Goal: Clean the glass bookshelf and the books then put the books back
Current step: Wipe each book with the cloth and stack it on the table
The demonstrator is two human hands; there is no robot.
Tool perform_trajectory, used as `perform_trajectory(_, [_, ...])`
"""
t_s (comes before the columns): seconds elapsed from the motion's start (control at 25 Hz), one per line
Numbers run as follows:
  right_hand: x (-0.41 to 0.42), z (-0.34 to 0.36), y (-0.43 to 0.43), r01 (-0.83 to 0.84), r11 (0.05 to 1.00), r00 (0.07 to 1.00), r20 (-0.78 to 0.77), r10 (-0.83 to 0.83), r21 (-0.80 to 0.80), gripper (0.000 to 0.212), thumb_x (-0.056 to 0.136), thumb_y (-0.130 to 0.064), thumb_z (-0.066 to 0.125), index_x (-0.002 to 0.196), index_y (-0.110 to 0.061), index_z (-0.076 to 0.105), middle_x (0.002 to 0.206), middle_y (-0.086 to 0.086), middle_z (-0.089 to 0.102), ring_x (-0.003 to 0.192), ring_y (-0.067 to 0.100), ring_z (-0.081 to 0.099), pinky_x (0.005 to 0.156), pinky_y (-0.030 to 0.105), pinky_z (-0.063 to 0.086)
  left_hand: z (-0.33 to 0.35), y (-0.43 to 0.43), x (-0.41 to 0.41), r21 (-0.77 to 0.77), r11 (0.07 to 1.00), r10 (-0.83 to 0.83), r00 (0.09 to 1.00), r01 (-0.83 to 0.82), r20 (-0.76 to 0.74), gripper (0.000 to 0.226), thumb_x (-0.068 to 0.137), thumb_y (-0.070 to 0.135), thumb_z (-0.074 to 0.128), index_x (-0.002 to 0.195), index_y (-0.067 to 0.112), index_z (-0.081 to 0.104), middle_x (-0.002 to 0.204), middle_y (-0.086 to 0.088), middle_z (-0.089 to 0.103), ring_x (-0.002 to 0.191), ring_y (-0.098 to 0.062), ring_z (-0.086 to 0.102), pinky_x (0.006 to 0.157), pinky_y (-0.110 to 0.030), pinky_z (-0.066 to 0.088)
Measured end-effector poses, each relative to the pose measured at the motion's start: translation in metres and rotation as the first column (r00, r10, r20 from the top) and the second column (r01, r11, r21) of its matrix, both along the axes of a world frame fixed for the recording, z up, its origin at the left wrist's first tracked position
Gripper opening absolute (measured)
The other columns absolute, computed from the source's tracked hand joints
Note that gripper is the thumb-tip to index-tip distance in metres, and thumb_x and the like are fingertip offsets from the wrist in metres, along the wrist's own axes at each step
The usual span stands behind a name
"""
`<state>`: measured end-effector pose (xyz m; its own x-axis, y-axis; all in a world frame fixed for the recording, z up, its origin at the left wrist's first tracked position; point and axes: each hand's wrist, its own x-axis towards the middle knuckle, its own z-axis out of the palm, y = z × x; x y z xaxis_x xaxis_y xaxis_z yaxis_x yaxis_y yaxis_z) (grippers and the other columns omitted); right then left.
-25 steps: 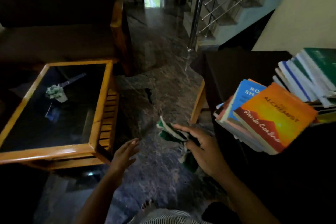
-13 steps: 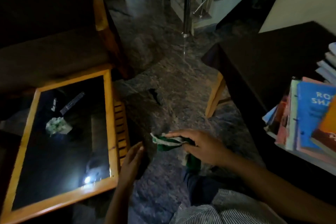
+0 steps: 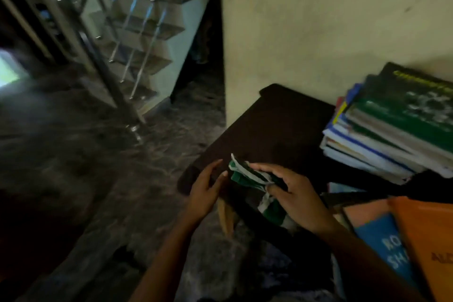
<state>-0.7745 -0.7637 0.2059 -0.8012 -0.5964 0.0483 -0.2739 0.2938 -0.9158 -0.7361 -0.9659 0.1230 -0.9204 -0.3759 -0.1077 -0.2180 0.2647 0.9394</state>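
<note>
The fingers of the right hand are curled round a bunched green-and-white cloth, which is held above the near edge of a dark table. The left hand is held just beside the cloth with its fingers straight and nothing gripped; whether its thumb touches the fabric cannot be told. A stack of books is seen on the table's far right, against the wall, well apart from the hands. An orange book is laid over a blue book at the lower right, near the right forearm. A staircase is seen at the upper left.
</note>
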Motion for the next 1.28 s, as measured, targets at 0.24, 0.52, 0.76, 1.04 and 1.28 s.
perform_trajectory(0.24, [-0.054, 0.023, 0.030, 0.548, 0.835, 0.830, -0.149, -0.538, 0.038, 0.064, 0.084, 0.011, 0.055, 0.106, -0.049, 0.052, 0.106, -0.030, 0.054, 0.096, -0.012, 0.054, 0.077, -0.004, 0.035, 0.049, 0.037, -0.185, 0.316, 0.854, -0.423, 0.905, 0.412, -0.037, 0.022, 0.096, 0.026, 0.048, 0.117, 0.030, 0.053, 0.120, -0.002, 0.059, 0.092, -0.011, 0.062, 0.082, -0.027, 0.051])
perform_trajectory(0.52, [-0.066, 0.052, 0.008, 0.879, 0.476, 0.468, -0.180, -0.865, -0.001, 0.070, 0.084, 0.014, 0.052, 0.108, -0.051, 0.052, 0.110, -0.025, 0.059, 0.093, -0.027, 0.050, 0.077, -0.004, 0.035, 0.097, 0.130, -0.303, 0.324, 0.610, -0.755, 0.655, 0.723, -0.041, 0.015, 0.097, 0.032, 0.048, 0.089, 0.024, 0.058, 0.098, -0.008, 0.059, 0.073, -0.016, 0.056, 0.067, -0.029, 0.045])
perform_trajectory(0.76, [-0.052, 0.046, 0.002, 0.968, 0.252, 0.244, -0.239, -0.940, 0.000, 0.059, 0.081, -0.013, 0.053, 0.114, -0.061, 0.052, 0.114, -0.028, 0.061, 0.105, 0.001, 0.059, 0.089, 0.024, 0.049, 0.092, 0.188, -0.317, 0.299, 0.516, -0.831, 0.554, 0.803, -0.054, 0.039, 0.080, 0.045, 0.069, 0.104, 0.015, 0.066, 0.106, 0.006, 0.065, 0.098, -0.011, 0.059, 0.092, -0.019, 0.041])
perform_trajectory(1.04, [-0.066, 0.056, 0.008, 0.963, 0.234, 0.210, -0.175, -0.962, -0.130, 0.071, 0.087, 0.011, 0.051, 0.113, -0.055, 0.056, 0.113, -0.024, 0.063, 0.104, 0.000, 0.060, 0.083, 0.013, 0.048, 0.090, 0.178, -0.332, 0.399, 0.519, -0.839, 0.540, 0.756, 0.067, 0.027, 0.082, 0.019, 0.070, 0.103, 0.002, 0.065, 0.102, -0.012, 0.068, 0.083, -0.024, 0.066, 0.077, -0.041, 0.057])
perform_trajectory(1.28, [-0.074, 0.062, -0.019, 0.904, 0.339, 0.318, -0.118, -0.941, -0.262, 0.048, 0.091, -0.001, 0.052, 0.117, -0.041, 0.061, 0.105, 0.000, 0.067, 0.086, -0.004, 0.061, 0.067, 0.009, 0.047, 0.102, 0.121, -0.304, 0.676, 0.464, -0.797, 0.602, 0.572, 0.038, 0.014, 0.096, 0.010, 0.047, 0.107, 0.012, 0.056, 0.090, -0.006, 0.063, 0.078, -0.019, 0.062, 0.052, -0.029, 0.058])
